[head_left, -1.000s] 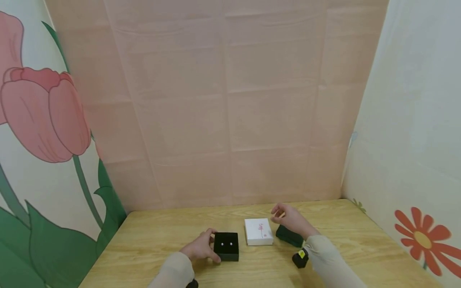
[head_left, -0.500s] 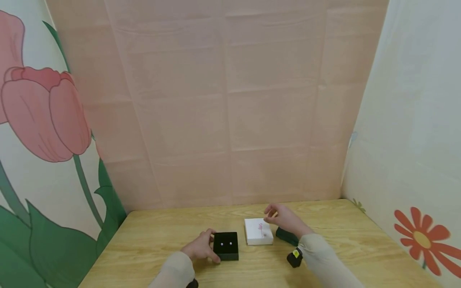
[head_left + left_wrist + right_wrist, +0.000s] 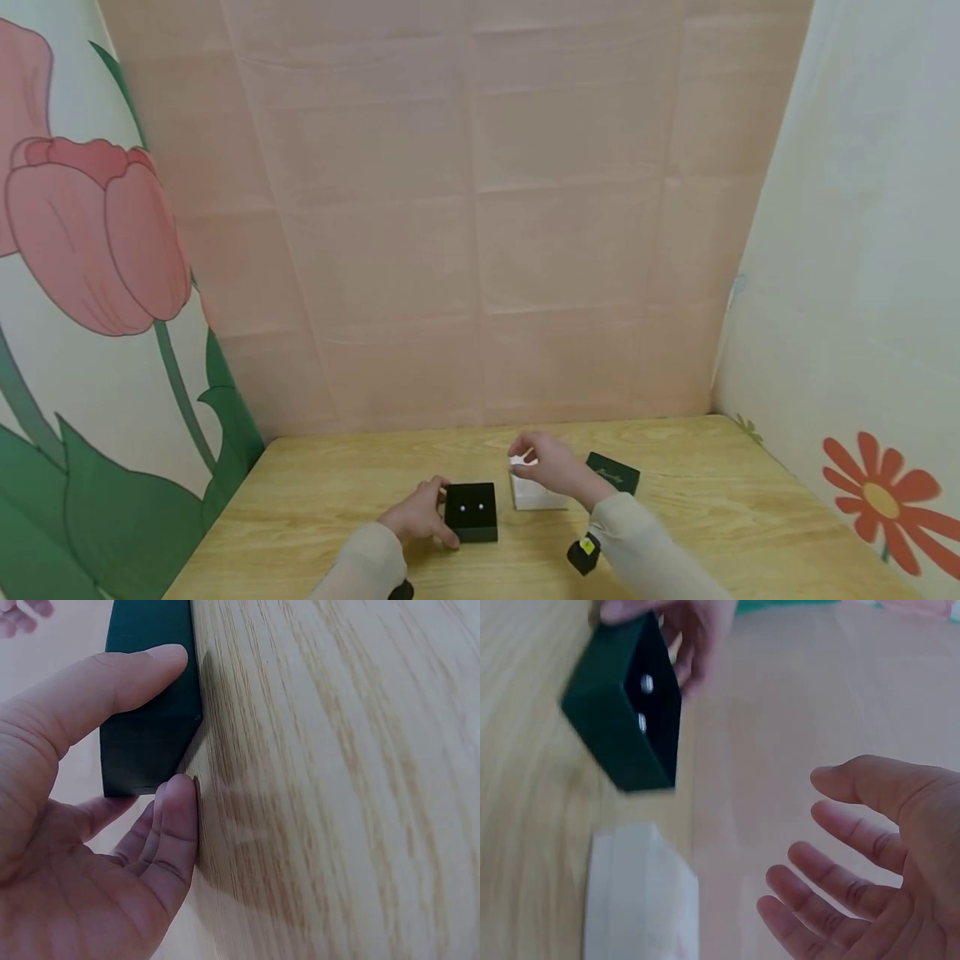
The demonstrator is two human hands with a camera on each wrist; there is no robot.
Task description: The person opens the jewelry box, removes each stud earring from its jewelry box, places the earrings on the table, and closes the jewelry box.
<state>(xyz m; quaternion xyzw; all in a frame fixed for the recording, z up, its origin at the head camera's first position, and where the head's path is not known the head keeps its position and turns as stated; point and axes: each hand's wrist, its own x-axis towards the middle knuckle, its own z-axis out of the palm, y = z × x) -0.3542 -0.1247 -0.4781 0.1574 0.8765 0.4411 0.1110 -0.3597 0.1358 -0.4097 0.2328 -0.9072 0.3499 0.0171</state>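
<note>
Head view, starting at the far left: one large pink tulip (image 3: pixel 97 237) covers the left wall, and a pinkish cloth backdrop (image 3: pixel 472 250) hangs behind the wooden table (image 3: pixel 300 500). One pale sleeve (image 3: pixel 363 558) leads to the left hand (image 3: pixel 420 512), which grips the left end of a dark green jewelry box (image 3: pixel 475 532), with its thumb along the near wall and its fingers at the back left corner. The left wrist view shows that thumb pressed flat on the green side.

This one jewelry box sits upright on the table, left of the table's middle, its opening facing up and its near wall turned toward the person. From above it looks close to square, so a long axis is hard to tell. Its black insert (image 3: pixel 471 495) carries two stud earrings (image 3: pixel 481 506), set side by side in a left-to-right row.

Just right of it, apart, lies one shallow white box (image 3: pixel 538 498), closed. Over it hangs the right hand (image 3: pixel 551 464), holding nothing, its fingers loosely bent and well parted from the thumb in the right wrist view. A black wrist device (image 3: pixel 583 554) with a yellow patch is below that wrist. Beyond the forearm, one dark green lid (image 3: pixel 613 472) with pale script lies flat, slanting down to the right. One red flower (image 3: pixel 880 500) decorates the right wall.
</note>
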